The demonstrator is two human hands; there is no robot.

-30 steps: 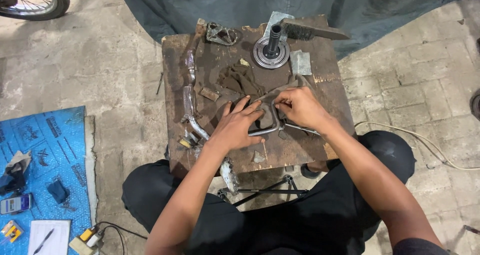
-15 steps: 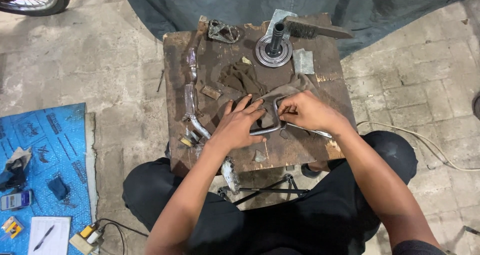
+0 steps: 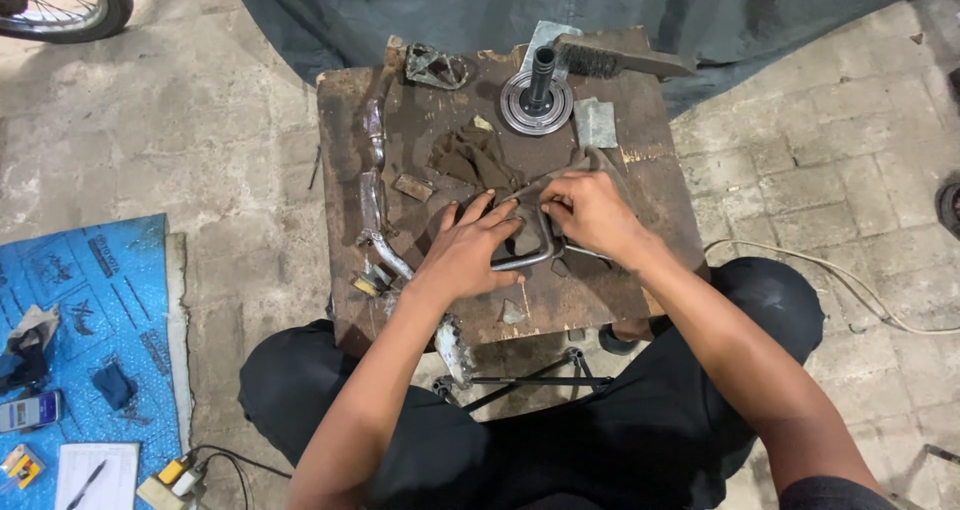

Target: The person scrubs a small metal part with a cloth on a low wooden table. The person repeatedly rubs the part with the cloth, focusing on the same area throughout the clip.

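Observation:
A bent grey metal rod [image 3: 530, 255] lies on a rusty brown work table [image 3: 640, 185], partly over a dirty brown rag [image 3: 470, 160]. My left hand [image 3: 470, 250] rests flat on the rod and the rag, fingers spread, pressing them down. My right hand [image 3: 590, 210] is closed on a fold of the rag and holds it against the rod's upper bend. The rod's straight end runs out to the right under my right wrist.
At the table's far edge stand a round flanged hub with a shaft [image 3: 537, 98], a wire brush [image 3: 615, 62], a metal footpeg [image 3: 435, 67] and a small metal plate [image 3: 598, 122]. A curved metal part [image 3: 375, 185] lies along the left side. A blue mat [image 3: 85, 320] holds small items.
My right hand has slid a little up and left along the rod with the rag. My left hand stays pressed on the rod.

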